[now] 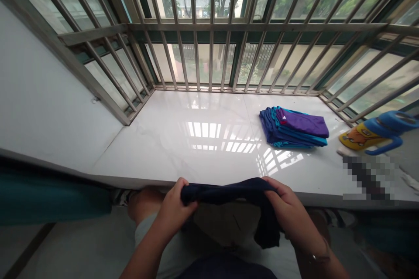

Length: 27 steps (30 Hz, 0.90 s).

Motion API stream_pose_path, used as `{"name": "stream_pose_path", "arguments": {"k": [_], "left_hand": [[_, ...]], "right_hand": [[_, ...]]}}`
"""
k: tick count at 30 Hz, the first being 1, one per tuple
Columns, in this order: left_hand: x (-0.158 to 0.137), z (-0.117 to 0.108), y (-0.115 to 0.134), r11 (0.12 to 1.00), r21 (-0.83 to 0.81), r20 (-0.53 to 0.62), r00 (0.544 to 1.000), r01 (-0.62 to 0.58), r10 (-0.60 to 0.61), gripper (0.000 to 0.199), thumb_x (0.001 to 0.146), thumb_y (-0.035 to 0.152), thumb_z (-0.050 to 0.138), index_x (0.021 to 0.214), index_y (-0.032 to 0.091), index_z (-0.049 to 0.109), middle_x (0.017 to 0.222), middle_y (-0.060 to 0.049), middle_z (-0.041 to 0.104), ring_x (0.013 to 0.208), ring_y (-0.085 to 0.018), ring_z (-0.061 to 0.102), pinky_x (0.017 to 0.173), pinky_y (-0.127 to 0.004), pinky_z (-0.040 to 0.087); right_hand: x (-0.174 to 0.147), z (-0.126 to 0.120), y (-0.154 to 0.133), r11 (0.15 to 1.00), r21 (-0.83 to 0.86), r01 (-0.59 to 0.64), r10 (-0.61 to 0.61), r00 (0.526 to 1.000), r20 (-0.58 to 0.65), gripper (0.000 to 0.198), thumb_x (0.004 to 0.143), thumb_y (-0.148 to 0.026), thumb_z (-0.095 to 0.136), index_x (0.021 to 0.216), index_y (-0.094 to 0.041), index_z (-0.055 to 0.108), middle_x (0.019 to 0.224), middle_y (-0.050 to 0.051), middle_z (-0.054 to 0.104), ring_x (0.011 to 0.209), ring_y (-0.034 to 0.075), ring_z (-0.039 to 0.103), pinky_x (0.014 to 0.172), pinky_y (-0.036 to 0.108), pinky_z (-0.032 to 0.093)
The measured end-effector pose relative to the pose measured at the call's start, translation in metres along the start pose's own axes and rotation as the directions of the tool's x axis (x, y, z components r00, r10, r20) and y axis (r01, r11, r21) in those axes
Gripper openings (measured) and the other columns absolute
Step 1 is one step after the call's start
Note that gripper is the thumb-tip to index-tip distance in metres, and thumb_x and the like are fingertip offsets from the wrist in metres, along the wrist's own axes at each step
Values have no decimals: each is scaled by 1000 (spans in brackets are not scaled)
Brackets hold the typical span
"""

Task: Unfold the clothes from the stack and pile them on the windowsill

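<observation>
Both the left hand point(175, 207) and the right hand point(284, 209) are closed on a dark navy cloth garment point(244, 198), stretched between them at the white marble sill point(183, 139). Farther off, folded blue and purple garments point(293, 127) lie stacked, kept aside near a yellow-and-blue plastic bottle point(376, 133).

We count two hands, the left hand point(175, 209) and the right hand point(288, 213), and between them one dark navy cloth point(242, 194). On the white sill point(183, 139) we see one stack of folded cloths point(293, 128), in which we make out one purple piece on top and several blue and teal layers below (their edges run together, so we cannot give a firm number). We also count one blue-handled bottle point(376, 133) lying at the right and one wristband point(319, 256) on the right wrist.
</observation>
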<state>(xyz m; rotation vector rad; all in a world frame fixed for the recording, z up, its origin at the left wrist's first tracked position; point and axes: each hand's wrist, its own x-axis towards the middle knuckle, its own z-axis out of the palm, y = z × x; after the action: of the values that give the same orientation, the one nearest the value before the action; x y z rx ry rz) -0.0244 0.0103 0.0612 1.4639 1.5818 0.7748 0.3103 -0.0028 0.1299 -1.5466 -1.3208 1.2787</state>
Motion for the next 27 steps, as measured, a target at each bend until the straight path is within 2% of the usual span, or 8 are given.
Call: {"name": "stream_pose_path", "arguments": {"k": [3, 5, 8, 11, 14, 18, 22, 27], "left_hand": [[9, -13, -2, 986, 164, -113, 992, -39, 58, 11, 79, 31, 65, 87, 27, 57, 82, 1, 67, 77, -22, 62, 73, -30, 46], [16, -26, -8, 974, 227, -179, 982, -16, 58, 11, 80, 28, 60, 91, 27, 61, 86, 0, 71, 80, -22, 65, 73, -30, 47], [26, -45, -20, 950, 304, -205, 979, 74, -11, 19, 85, 30, 56, 97, 26, 70, 80, 1, 72, 68, -21, 62, 67, -30, 45], [30, -55, -27, 950, 307, -173, 985, 64, -11, 28, 92, 39, 55, 106, 26, 76, 80, 2, 76, 62, -20, 62, 66, -30, 48], [29, -60, -27, 967, 248, -82, 993, -62, 85, 36, 100, 45, 52, 114, 25, 78, 98, -2, 83, 87, -25, 75, 81, -31, 57], [30, -71, -17, 962, 221, 67, 987, -160, 149, 42, 106, 50, 51, 124, 27, 81, 117, -5, 85, 109, -28, 78, 96, -32, 60], [29, -91, -4, 936, 259, 46, 971, -240, 236, 46, 106, 55, 52, 127, 29, 83, 130, -6, 83, 123, -30, 76, 111, -36, 56], [34, -137, 23, 916, 338, -37, 970, -214, 240, 49, 103, 64, 51, 105, 26, 84, 98, -5, 85, 93, -29, 77, 82, -31, 60]], "right_hand": [[-3, -15, 1, 993, 76, -86, 88, 996, -18, 40, 90, -57, 69, 105, -21, 80, 85, 4, 77, 78, 25, 71, 66, 32, 59], [-5, -28, 2, 988, 121, -101, 110, 991, -74, 45, 86, -59, 74, 109, -22, 82, 87, 6, 79, 78, 27, 73, 66, 34, 61], [-7, -47, 1, 983, 160, -88, 113, 982, -152, 46, 83, -61, 79, 110, -23, 83, 95, 8, 81, 82, 30, 76, 70, 38, 64], [-6, -60, -5, 981, 171, -91, 122, 977, -177, 45, 81, -61, 82, 109, -25, 83, 96, 10, 82, 85, 33, 77, 71, 41, 65], [-3, -68, -10, 986, 132, -99, 120, 979, -166, 45, 80, -62, 82, 107, -25, 82, 95, 12, 82, 85, 35, 76, 71, 44, 64], [3, -77, -6, 996, 5, -93, 93, 980, -175, 44, 84, -62, 77, 109, -26, 80, 97, 9, 82, 84, 32, 75, 70, 40, 63], [3, -95, -1, 988, -142, -52, 37, 994, -105, 50, 86, -67, 76, 114, -27, 80, 100, 10, 81, 87, 34, 75, 75, 43, 63], [0, -121, -15, 949, -314, 22, -6, 999, 51, 35, 94, -56, 74, 111, -27, 86, 111, 16, 82, 101, 37, 77, 91, 47, 61]]}}
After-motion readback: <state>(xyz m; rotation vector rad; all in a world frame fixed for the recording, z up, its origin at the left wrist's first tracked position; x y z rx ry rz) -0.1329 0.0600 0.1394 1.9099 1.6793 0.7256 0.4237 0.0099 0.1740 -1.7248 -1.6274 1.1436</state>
